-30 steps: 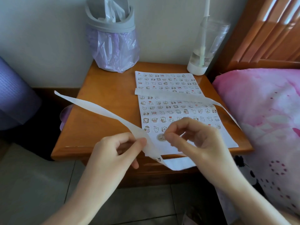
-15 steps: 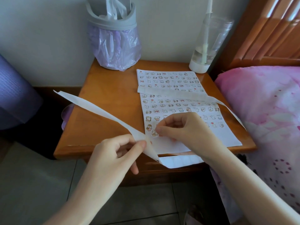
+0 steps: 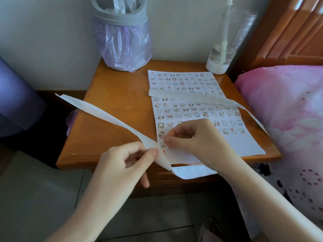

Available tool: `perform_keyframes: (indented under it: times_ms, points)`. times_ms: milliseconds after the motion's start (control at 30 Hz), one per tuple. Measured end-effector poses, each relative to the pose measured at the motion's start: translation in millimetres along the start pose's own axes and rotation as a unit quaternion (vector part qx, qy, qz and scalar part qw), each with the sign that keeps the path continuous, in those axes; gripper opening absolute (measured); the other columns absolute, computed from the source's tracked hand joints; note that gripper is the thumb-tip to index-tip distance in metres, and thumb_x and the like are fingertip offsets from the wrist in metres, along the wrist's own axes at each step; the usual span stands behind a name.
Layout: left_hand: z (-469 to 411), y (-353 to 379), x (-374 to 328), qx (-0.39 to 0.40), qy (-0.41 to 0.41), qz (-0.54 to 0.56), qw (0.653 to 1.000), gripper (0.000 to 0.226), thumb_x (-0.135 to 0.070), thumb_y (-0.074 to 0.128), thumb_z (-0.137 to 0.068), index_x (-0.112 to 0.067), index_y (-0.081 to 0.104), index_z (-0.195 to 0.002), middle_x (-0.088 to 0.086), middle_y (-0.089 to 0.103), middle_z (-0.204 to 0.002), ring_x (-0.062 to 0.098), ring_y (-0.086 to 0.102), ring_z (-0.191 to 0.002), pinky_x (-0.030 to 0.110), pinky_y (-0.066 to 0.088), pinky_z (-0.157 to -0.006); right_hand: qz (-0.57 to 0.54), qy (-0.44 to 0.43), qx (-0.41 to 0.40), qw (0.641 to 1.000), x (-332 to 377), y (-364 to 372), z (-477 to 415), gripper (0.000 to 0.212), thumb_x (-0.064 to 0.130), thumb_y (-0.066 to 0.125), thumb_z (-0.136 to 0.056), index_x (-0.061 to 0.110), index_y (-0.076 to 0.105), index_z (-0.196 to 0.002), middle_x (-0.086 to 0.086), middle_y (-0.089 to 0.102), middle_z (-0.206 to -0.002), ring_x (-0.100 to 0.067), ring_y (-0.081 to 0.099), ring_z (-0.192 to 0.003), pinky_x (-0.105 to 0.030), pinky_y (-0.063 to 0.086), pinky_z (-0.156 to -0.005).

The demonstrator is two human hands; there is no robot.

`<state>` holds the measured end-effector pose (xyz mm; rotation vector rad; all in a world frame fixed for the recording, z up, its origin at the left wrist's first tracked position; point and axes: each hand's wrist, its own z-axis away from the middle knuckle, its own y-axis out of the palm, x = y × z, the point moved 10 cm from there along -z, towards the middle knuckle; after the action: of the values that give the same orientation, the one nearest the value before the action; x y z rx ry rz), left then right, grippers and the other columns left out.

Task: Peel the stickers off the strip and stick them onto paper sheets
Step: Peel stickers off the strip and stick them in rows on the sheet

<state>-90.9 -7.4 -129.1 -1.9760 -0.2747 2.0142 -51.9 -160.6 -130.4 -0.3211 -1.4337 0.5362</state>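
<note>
Item: wooden table (image 3: 113, 110), seen from above at its front edge. Left hand (image 3: 122, 165): thumb and forefinger closed in a pinch on the strip (image 3: 104, 116) just above the front edge, with the other fingers curled beneath. Right hand (image 3: 197, 138): fingers curled, with the tips of thumb and forefinger pinched at the right edge of a sticker (image 3: 163, 144). Sticker: lies near the front-left corner of the near sheet (image 3: 227, 142), just beside the left thumb. Strip: pale and bare where it shows. One free end hangs out past the left edge of the table. The run crosses to the left hand, then curls below the front edge. A further length lies flat across the sheets and passes off the right edge. Near sheet: front right of the table, with rows of small cartoon stickers on its far part and blank paper at the front. Far sheet (image 3: 183, 79): back right, filled with sticker rows. Back left corner: grey bin (image 3: 122, 41) with a lilac plastic liner. Back right corner: clear bottle (image 3: 225, 41) with a white base. Right of the table: pink bedding (image 3: 288, 110).
</note>
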Motion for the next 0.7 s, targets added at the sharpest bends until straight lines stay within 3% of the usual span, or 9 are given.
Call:
perform_keyframes:
  times_ms: [167,367,700]
  points:
    - [-0.4,-0.6,1.9,-0.004,-0.002,-0.001,1.000,0.021,-0.039,0.058,-0.079,-0.023,0.070,-0.085,-0.009,0.062,-0.047,0.001,0.060,-0.050,0.000,0.039,-0.053,0.013,-0.010,-0.006,1.000,1.0,0.4,0.1,0.004,0.021,0.073,-0.079,0.018,0.075,-0.079,0.004,0.071,-0.075,-0.004,0.063,-0.066,-0.008,0.045,-0.056]
    - [0.2,-0.2,-0.8,-0.004,0.006,-0.006,1.000,0.018,-0.035,0.060,-0.081,-0.021,0.071,-0.084,-0.009,0.060,-0.044,0.000,0.055,-0.042,0.001,0.037,-0.048,0.020,-0.020,-0.018,0.999,3.9,0.5,1.6,0.002,0.019,0.073,-0.079,0.018,0.075,-0.078,0.005,0.070,-0.072,0.006,0.056,-0.058,-0.006,0.041,-0.052]
    - [-0.4,1.4,-1.8,0.004,0.005,0.000,1.000,0.031,-0.046,0.055,-0.072,-0.021,0.071,-0.083,-0.009,0.061,-0.045,0.001,0.057,-0.045,0.001,0.039,-0.051,0.040,-0.031,-0.033,0.998,4.7,0.4,2.6,0.005,0.020,0.072,-0.078,0.022,0.073,-0.074,0.007,0.069,-0.071,0.002,0.057,-0.061,-0.010,0.044,-0.054]
